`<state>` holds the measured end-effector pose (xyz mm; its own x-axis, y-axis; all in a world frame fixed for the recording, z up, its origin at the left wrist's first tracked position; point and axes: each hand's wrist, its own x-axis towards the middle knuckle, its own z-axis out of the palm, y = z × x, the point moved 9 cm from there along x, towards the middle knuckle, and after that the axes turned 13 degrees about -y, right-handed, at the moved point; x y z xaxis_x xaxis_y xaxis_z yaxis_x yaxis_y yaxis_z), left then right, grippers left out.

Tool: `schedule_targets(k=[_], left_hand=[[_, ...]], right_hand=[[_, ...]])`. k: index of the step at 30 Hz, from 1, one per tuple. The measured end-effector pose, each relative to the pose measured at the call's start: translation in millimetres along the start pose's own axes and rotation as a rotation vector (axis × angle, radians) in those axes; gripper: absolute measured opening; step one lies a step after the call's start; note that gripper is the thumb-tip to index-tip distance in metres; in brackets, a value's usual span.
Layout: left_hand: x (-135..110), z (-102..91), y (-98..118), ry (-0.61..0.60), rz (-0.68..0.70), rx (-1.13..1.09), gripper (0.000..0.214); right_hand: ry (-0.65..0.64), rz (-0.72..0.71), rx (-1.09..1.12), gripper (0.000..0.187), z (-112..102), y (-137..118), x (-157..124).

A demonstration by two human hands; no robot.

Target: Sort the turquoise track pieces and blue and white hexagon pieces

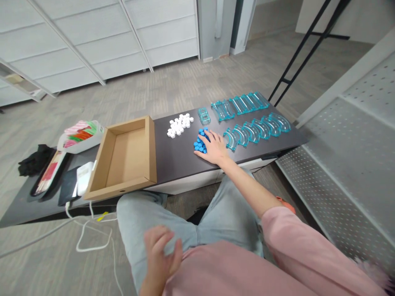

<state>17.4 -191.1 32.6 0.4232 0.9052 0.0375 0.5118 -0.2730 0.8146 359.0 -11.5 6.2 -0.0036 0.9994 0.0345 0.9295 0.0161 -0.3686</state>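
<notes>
Fingers of the left hand (161,250), blurred, were loosely curled above the lap with the thumb apart and nothing seen in them, while those of the right hand (214,149) were spread wide, palm down, over the blue pieces (200,146), touching the heap but not closed around it. From the left along the dark worktop (173,162) lay a black cloth (35,161), a long dark tray (56,180), a white tub (88,144) of colourful items and a white block (84,179), just beside an open cardboard box (151,152). Next came a cluster of white pieces (179,124), then the blue heap near the middle, with small clear teal loops (204,116) behind it. Farther right, straight clear teal pieces (249,102) stood in a row behind curved ones (261,128)
</notes>
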Motion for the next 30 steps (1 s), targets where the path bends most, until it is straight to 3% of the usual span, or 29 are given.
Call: schedule_targets(k=[3, 6, 8, 11, 15, 20, 25, 30], left_hand=[[68.2, 43.0, 41.4, -0.046, 0.319, 0.109, 0.043], [172.3, 62.2, 52.6, -0.093, 0.259, 0.205, 0.04], [232.4, 65.3, 52.9, -0.087, 0.215, 0.228, 0.046], [285.6, 80.0, 35.8, -0.196, 0.078, 0.358, 0.048], [293.3, 92.0, 22.0, -0.25, 0.072, 0.468, 0.048], [287.5, 97.7, 24.7, -0.274, 0.13, 0.533, 0.055], [290.1, 98.8, 29.9, -0.294, 0.128, 0.542, 0.052], [290.8, 92.9, 30.1, -0.237, 0.073, 0.522, 0.057]], right_hand=[[-0.006, -0.041, -0.007, 0.074, -2.4, -5.7, -1.8], [-0.017, -0.054, -0.005, 0.072, -2.5, -6.2, -2.8], [-0.013, -0.063, 0.007, 0.072, -2.4, -4.8, -3.4], [0.012, -0.089, 0.023, 0.068, -1.8, -2.5, -3.5], [0.054, -0.1, 0.032, 0.069, -1.1, 0.6, -2.2], [0.086, -0.056, 0.033, 0.079, -2.7, 3.2, -1.3], [0.095, -0.003, -0.012, 0.083, -2.9, 5.2, -0.5], [0.106, 0.009, 0.002, 0.087, 0.3, 7.6, 2.9]])
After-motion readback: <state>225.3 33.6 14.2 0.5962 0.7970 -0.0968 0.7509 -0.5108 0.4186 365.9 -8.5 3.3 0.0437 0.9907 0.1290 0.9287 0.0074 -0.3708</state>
